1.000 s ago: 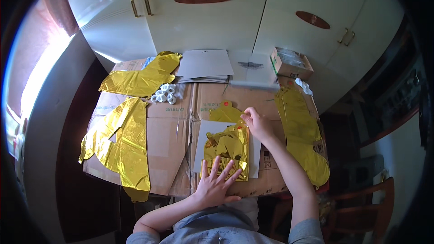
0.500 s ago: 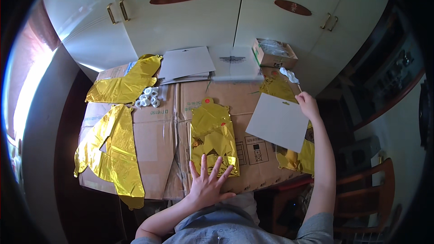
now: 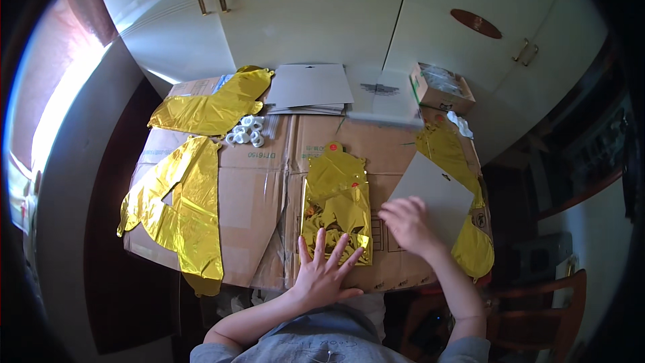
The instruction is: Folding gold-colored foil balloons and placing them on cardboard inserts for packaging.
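My left hand (image 3: 324, 269) lies with spread fingers on the lower end of a folded gold foil balloon (image 3: 336, 188) in the middle of the cardboard. To the right, my right hand (image 3: 408, 225) hovers over or touches the left side of a grey card (image 3: 437, 191) with a hang slot. Its fingers are loosely bent, slightly blurred, and nothing shows in them. Beneath and beyond that card lies another gold foil balloon (image 3: 475, 252), partly covered. A crumpled white piece (image 3: 460, 124) rests at its far end.
Two gold foil balloons (image 3: 195, 208) (image 3: 211, 107) are spread at the left. Beside them sit several white plastic rings (image 3: 247, 132). Stacked grey cards (image 3: 310, 84), a clear plastic sheet (image 3: 383, 97) and an open box (image 3: 443, 87) line the far edge of the cardboard (image 3: 252, 228).
My right hand has moved from the card's far right corner toward me and left. The grey card has turned a little. My left hand stays on the folded balloon. The view has shifted slightly.
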Demonstrator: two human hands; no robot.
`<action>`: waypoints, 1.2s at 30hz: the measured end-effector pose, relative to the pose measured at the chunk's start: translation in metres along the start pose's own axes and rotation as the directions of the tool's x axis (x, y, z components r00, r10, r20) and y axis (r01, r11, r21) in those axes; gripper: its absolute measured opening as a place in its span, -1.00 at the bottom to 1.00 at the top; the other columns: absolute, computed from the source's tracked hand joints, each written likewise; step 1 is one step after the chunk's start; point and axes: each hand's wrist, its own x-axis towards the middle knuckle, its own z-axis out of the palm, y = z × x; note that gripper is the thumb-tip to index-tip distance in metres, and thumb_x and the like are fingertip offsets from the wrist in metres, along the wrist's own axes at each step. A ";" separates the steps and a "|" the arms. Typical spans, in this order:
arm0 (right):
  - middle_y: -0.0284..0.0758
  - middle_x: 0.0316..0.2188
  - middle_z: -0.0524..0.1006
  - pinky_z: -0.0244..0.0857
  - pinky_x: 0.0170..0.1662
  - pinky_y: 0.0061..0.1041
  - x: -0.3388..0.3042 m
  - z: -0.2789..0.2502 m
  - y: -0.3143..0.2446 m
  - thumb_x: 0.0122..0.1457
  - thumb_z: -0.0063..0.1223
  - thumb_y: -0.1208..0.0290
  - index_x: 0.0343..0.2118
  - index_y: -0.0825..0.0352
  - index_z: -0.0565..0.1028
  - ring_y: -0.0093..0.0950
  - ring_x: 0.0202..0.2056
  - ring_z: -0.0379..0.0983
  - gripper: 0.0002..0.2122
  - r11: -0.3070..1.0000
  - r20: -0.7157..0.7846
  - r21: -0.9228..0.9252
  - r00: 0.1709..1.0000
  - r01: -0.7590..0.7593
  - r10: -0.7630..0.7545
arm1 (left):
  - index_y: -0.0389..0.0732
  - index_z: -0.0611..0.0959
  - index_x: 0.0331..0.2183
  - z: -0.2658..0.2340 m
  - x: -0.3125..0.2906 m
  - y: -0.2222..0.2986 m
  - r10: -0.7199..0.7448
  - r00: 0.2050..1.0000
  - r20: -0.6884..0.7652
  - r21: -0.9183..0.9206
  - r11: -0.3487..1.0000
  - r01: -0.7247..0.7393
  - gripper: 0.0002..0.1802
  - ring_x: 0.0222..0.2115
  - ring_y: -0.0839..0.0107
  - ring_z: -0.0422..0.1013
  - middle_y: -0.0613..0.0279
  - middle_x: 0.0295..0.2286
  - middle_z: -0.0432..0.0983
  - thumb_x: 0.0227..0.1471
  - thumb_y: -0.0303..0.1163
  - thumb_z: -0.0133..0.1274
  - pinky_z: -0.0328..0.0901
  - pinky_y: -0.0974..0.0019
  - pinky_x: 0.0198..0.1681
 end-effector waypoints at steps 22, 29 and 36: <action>-0.35 -0.02 0.51 0.06 0.26 -0.19 -0.020 0.009 -0.009 0.07 0.04 0.41 -0.16 0.27 0.56 -0.39 0.14 0.34 -0.74 0.967 0.069 0.214 0.985 0.141 -0.159 | 0.11 0.26 0.26 -0.007 0.008 0.008 0.001 0.998 0.067 0.016 1.000 -0.002 0.01 0.25 -0.45 -0.27 -0.12 0.27 -0.04 -0.15 0.42 0.03 -0.37 -0.65 0.11; -0.42 -0.10 0.53 0.02 0.27 -0.18 -0.012 0.007 -0.004 -0.01 0.12 0.37 -0.23 0.14 0.57 -0.35 0.17 0.28 -0.77 0.901 0.158 0.322 0.922 0.290 -0.353 | 0.06 0.24 0.27 -0.005 0.008 0.008 0.014 0.996 0.087 0.080 0.997 -0.021 0.05 0.24 -0.47 -0.23 -0.11 0.25 0.00 -0.15 0.41 0.04 -0.31 -0.65 0.10; -0.39 -0.16 0.56 0.04 0.28 -0.16 -0.001 -0.003 -0.009 0.06 0.02 0.29 -0.34 0.19 0.60 -0.39 0.10 0.36 -0.82 0.879 0.322 0.354 0.840 0.320 -0.436 | -0.17 0.19 0.27 -0.004 0.009 0.010 -0.017 0.992 0.129 0.100 0.995 0.004 0.17 0.27 -0.42 -0.34 -0.24 0.27 -0.10 -0.18 0.44 0.02 -0.43 -0.56 0.16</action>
